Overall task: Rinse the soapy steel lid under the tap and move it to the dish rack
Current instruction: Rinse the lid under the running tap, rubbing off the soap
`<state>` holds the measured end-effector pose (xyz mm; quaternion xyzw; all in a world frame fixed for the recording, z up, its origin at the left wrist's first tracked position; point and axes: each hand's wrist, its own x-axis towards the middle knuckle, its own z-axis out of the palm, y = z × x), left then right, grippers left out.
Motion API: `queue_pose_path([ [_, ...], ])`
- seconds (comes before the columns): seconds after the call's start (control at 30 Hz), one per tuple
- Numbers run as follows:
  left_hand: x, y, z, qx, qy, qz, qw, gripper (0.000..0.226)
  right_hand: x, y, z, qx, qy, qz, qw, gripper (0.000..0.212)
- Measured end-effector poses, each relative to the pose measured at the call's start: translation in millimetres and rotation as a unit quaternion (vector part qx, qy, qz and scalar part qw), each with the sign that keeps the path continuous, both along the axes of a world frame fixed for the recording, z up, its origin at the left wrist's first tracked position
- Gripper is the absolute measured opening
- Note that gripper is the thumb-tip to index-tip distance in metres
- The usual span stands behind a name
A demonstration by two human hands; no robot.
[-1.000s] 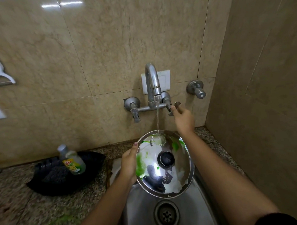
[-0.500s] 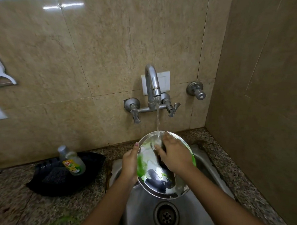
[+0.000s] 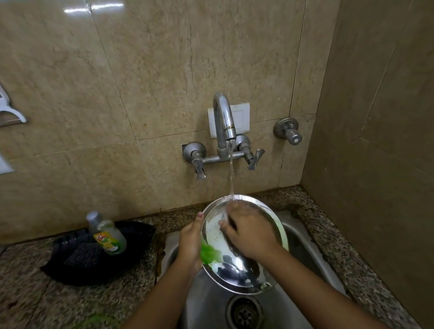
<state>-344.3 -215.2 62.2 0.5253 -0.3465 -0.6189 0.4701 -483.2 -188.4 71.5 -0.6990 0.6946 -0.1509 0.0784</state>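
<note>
Granite counter (image 3: 75, 307) surrounds steel sink (image 3: 207, 311); left hand (image 3: 189, 242) grips lid (image 3: 243, 270), right hand (image 3: 251, 235) flat.

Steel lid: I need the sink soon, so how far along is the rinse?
Done: the tap runs onto the steel lid. In hand: the left hand holds its rim over the sink while the right hand rubs its face. Left: green soap remains near the left edge; the move to a rack, none in view.
</note>
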Motion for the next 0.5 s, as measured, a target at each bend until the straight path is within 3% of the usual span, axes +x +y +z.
queue_pose_path([
  [0.1,-3.8,0.6,1.2,0.003,0.011,-0.009,1.000,0.032,12.5,-3.2,1.5,-0.013,0.011,0.065,0.998,0.061],
  [0.23,0.0,1.2,1.8,0.003,0.001,0.010,1.000,0.031,-17.7,-5.0,-3.6,0.009,-0.051,-0.097,0.994,0.060],
  [0.3,2.1,1.8,0.1,0.013,0.005,0.015,1.000,0.031,-23.6,-6.1,-8.6,0.039,-0.067,-0.122,0.990,0.058],
  [0.37,0.4,2.0,-1.2,0.021,0.009,0.016,1.000,0.034,-14.0,-8.9,-5.9,0.029,-0.071,-0.074,0.994,0.050],
  [0.5,-7.2,3.0,-0.6,0.039,0.021,0.015,0.999,0.033,8.9,-8.1,-2.2,-0.077,0.009,0.052,0.996,0.038],
])
